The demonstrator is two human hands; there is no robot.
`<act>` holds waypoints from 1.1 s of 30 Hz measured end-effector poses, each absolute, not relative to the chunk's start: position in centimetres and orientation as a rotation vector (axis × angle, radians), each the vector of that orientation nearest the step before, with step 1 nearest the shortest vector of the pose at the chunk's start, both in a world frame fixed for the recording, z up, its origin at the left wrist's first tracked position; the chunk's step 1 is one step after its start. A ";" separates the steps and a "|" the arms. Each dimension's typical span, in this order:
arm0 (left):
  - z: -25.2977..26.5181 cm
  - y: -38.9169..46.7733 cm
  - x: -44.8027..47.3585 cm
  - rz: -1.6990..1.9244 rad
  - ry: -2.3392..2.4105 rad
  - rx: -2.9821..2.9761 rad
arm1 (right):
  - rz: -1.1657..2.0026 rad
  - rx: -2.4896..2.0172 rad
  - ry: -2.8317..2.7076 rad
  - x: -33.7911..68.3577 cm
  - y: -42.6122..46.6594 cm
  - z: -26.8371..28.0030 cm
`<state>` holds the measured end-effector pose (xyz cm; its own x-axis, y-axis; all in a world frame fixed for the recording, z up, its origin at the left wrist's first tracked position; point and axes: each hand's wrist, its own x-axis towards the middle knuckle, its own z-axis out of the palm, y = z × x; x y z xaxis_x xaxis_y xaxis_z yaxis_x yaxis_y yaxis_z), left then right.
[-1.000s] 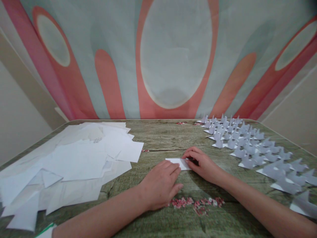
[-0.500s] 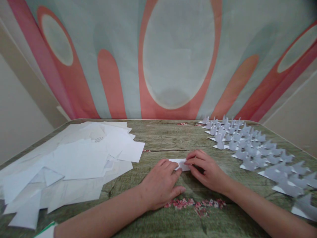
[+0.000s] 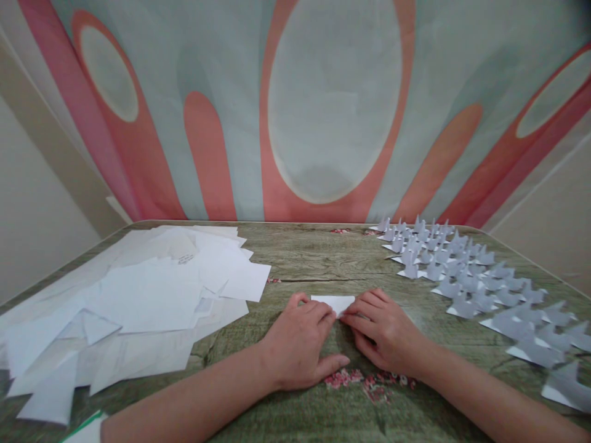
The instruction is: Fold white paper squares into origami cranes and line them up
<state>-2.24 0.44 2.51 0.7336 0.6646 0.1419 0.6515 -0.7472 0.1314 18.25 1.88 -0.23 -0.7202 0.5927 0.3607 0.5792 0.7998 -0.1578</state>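
Note:
A small folded piece of white paper (image 3: 333, 303) lies on the table between my two hands, its straight far edge showing. My left hand (image 3: 302, 341) rests over its left side, curled fingertips pressing on the paper and thumb stretched out apart on the tabletop. From the other side, my right hand (image 3: 385, 329) holds the paper's right part, fingers bent and pressed together at the near edge. The fingertips of both hands almost meet there. Fingers cover the paper's left and right ends.
Loose white paper sheets (image 3: 152, 295) spread in an overlapping pile on the left. Several folded white paper birds (image 3: 471, 277) stand in rows along the right. The wood-patterned table (image 3: 295, 252) has printed pink flowers and ends at a patterned backdrop (image 3: 335, 212).
My right hand has moved slightly down and nearer to the left fingertips. The paper's far edge now shows wider, and its near part is narrowed between the fingers. My left hand has barely shifted.

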 end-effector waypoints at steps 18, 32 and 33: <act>2.4 0.7 -2.3 0.250 1.050 2.907 | -0.225 -1.012 -2.741 18.0 1.8 0.2; 2.3 0.9 -2.5 0.230 1.024 2.918 | -0.547 -1.154 -2.711 18.7 1.2 1.0; 2.2 0.9 -2.5 0.232 1.023 2.919 | -0.539 -1.168 -2.679 18.7 1.2 0.9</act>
